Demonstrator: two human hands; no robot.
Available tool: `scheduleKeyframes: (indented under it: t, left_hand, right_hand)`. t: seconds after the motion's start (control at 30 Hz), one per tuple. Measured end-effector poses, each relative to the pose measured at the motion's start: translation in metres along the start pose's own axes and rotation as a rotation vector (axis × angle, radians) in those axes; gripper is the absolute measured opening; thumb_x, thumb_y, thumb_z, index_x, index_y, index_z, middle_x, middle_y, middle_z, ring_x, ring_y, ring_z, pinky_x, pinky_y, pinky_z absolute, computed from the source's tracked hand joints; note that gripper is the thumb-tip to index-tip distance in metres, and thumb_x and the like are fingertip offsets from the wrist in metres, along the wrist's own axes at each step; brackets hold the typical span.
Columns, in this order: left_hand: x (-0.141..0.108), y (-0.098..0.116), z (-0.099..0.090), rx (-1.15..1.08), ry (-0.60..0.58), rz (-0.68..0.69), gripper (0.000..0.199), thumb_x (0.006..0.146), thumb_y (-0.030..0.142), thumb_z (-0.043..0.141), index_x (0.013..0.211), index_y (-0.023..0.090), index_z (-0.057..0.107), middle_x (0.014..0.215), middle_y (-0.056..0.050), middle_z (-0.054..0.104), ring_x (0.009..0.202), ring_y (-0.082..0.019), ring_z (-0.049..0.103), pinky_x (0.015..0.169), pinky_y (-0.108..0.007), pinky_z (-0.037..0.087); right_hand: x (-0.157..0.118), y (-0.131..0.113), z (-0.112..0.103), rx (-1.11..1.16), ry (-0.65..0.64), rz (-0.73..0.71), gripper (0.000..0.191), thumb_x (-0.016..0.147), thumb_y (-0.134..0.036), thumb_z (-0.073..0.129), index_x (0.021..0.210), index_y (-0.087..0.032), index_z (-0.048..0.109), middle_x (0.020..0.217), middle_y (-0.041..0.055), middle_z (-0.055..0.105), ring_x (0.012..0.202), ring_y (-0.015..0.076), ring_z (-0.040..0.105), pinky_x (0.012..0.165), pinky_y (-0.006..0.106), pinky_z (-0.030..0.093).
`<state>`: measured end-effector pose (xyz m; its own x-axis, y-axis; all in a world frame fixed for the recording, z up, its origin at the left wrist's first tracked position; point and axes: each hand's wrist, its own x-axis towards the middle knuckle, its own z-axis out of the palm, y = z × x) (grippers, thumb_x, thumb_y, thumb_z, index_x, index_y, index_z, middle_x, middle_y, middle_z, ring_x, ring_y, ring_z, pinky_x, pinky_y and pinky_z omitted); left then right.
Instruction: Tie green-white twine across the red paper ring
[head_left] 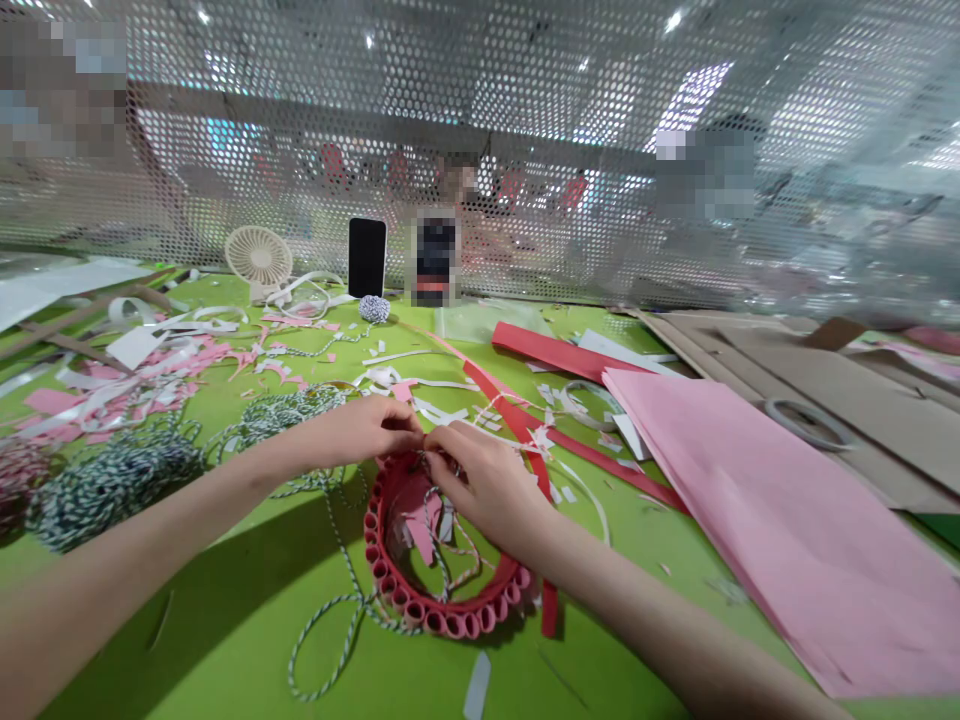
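Note:
A red ring edged with short rolled paper tubes point(411, 608) lies on the green table below my hands. My left hand point(382, 428) has its fingers pinched at the ring's far rim; what they grip is hidden. Close against it, my right hand point(484, 480) is closed too, its fingertips at the same rim and on a twisted cord. Green-and-white twisted cord point(429, 510) hangs inside the ring below those fingertips, beside pink paper scraps point(424, 535). More of that cord forms a loop point(330, 650) at the ring's near left.
Bundles of twisted cord point(120, 480) lie at left, near pink and white scraps. Red strips point(510, 405), pink sheets point(780, 530), a tape roll point(810, 425) and cardboard point(847, 370) spread rightward. A small fan point(259, 258) and a phone point(367, 258) stand before the perforated metal panel point(300, 180).

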<state>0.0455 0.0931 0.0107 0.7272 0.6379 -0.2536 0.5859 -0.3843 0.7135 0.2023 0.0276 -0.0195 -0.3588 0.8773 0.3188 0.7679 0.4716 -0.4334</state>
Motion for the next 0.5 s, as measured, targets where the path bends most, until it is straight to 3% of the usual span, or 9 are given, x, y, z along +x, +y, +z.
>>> scheduleKeyframes:
  t: [0.1,0.27,0.5]
  left_hand:
    - [-0.0038,0.0042,-0.0022,0.075,-0.024,0.056,0.01,0.073,0.019,0.046,0.071,0.015,0.054,0.066,-0.001,0.052,0.06,-0.011,0.046,0.055,-0.022,0.034]
    - [-0.0057,0.0084,0.0022,0.215,0.046,0.136,0.006,0.069,0.011,0.046,0.066,0.015,0.049,0.07,-0.002,0.049,0.065,-0.014,0.045,0.059,-0.024,0.033]
    - [-0.0054,0.0091,0.0061,0.263,0.062,0.117,0.008,0.068,0.013,0.042,0.064,0.015,0.048,0.068,-0.003,0.05,0.063,-0.015,0.046,0.056,-0.025,0.033]
  right_hand:
    - [0.0003,0.0001,-0.0001,0.006,-0.005,0.026,0.019,0.079,-0.016,0.035,0.074,-0.015,0.054,0.069,0.0043,0.055,0.06,0.0124,0.047,0.055,0.024,0.034]
    - [0.0001,0.001,-0.0007,0.022,-0.021,0.039,0.017,0.081,-0.017,0.036,0.077,-0.016,0.053,0.07,0.0042,0.056,0.062,0.0134,0.049,0.057,0.025,0.035]
    - [0.0015,0.0021,-0.0017,0.05,-0.019,0.044,0.014,0.08,-0.015,0.041,0.075,-0.015,0.054,0.073,0.0044,0.058,0.066,0.0142,0.051,0.06,0.025,0.037]
